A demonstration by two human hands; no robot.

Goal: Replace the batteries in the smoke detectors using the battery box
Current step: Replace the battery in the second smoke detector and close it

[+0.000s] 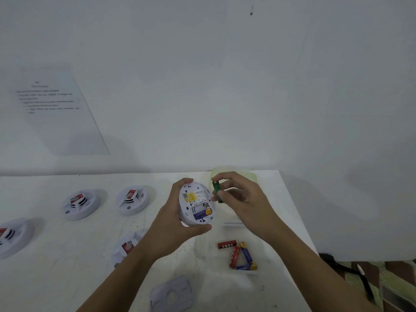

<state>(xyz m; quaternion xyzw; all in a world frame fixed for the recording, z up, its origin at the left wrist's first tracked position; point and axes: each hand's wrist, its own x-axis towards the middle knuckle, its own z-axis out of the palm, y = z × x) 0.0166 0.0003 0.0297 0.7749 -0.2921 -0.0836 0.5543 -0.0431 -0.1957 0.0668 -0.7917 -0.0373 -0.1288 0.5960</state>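
My left hand (177,218) grips a white smoke detector (195,204) above the table, its back turned towards me. The battery bay is uncovered: a blue-and-yellow battery (202,214) lies in the lower slot and the upper slot shows bare metal contacts. My right hand (242,199) pinches a green battery (217,191) upright, just right of the detector's top edge. Behind my right hand a pale green battery box (249,176) sits at the table's far edge, mostly hidden.
Several loose red and blue batteries (238,255) lie on the white table (67,266) near its right edge. Three detectors (81,204) (134,200) (11,237) rest at the left, another (128,246) under my left forearm. A grey cover plate (172,297) lies near the front.
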